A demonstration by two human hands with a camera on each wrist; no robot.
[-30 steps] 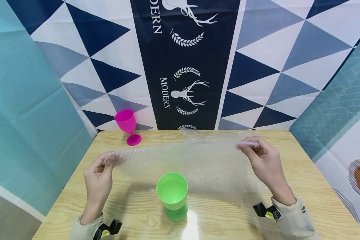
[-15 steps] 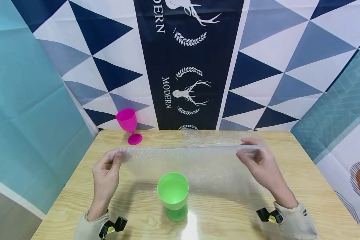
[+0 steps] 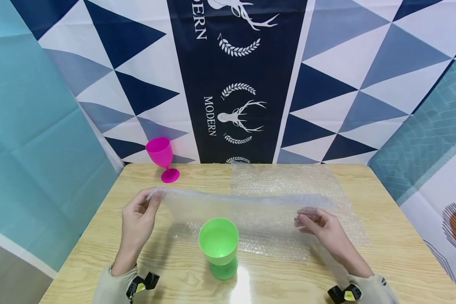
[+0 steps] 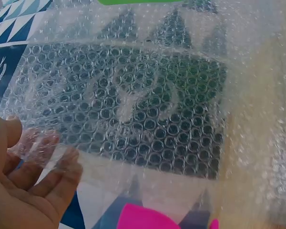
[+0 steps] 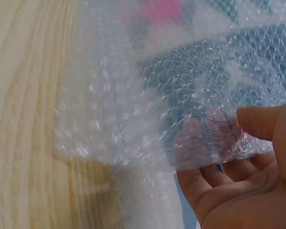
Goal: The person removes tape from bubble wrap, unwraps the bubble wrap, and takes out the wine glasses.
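Observation:
A see-through sheet of bubble wrap (image 3: 266,219) is held up between the hands, its top edge sagging slightly. My left hand (image 3: 137,226) pinches its upper left corner, thumb in front and fingers behind. My right hand (image 3: 330,238), lower down, grips the sheet near its right end. In the right wrist view the fingers show through the plastic, with the thumb (image 5: 257,121) on the near side. A green goblet (image 3: 218,240) stands upright just in front of the wrap, between the two hands.
A pink goblet (image 3: 160,153) stands at the back left of the wooden table (image 3: 186,270). More bubble wrap (image 3: 285,179) lies flat at the back right, reaching the patterned cloth wall (image 3: 319,84). Blue cloth (image 3: 34,126) hangs along the left side.
My right hand has come down and nearer along the sheet, so its right part hangs lower and more wrap shows behind. The left hand has shifted right. Both goblets stay put.

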